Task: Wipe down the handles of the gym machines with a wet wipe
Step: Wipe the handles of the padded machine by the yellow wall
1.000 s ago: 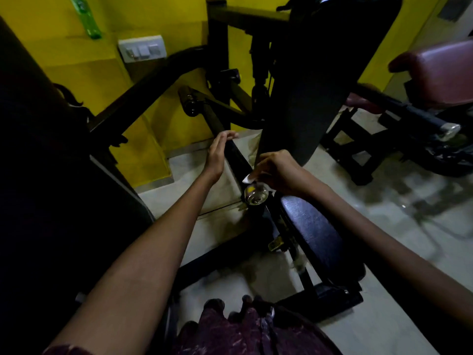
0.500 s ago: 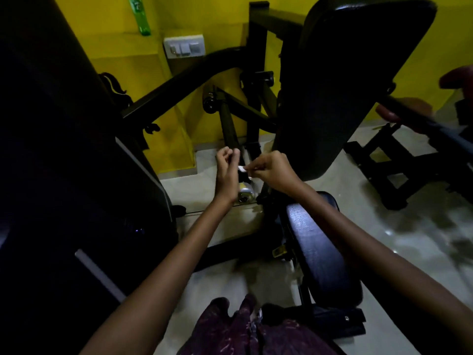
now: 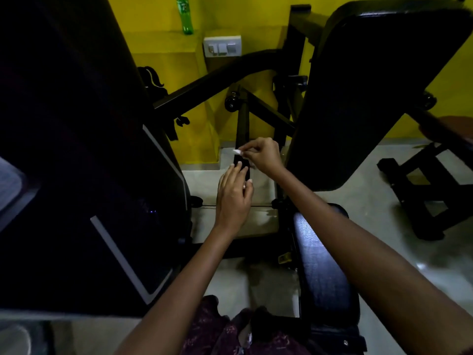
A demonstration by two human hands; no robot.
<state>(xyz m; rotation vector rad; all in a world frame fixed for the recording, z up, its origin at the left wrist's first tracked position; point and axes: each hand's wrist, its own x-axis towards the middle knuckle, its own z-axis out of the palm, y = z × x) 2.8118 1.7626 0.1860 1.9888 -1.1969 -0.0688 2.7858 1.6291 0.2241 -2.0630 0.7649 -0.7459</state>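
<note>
Grip of right hand point(image 3: 263, 155): fingertips pinch a small white wet wipe point(image 3: 237, 151), held against the black handle bar point(image 3: 242, 139) of the gym machine. Right forearm reaches in from lower right, wrist bent down. Left hand point(image 3: 234, 193) lies just below, fingers nearly straight, tips touching the bar's lower grip section; holds nothing. Black seat pad point(image 3: 320, 260) below, back pad point(image 3: 371, 85) right. Green bottle point(image 3: 186, 16) on yellow ledge.

two hands point(image 3: 234, 198) point(image 3: 262, 153), one wipe point(image 3: 237, 151), one handle point(image 3: 242, 139), one bottle point(image 3: 184, 15), one switch plate point(image 3: 222, 46)
</note>
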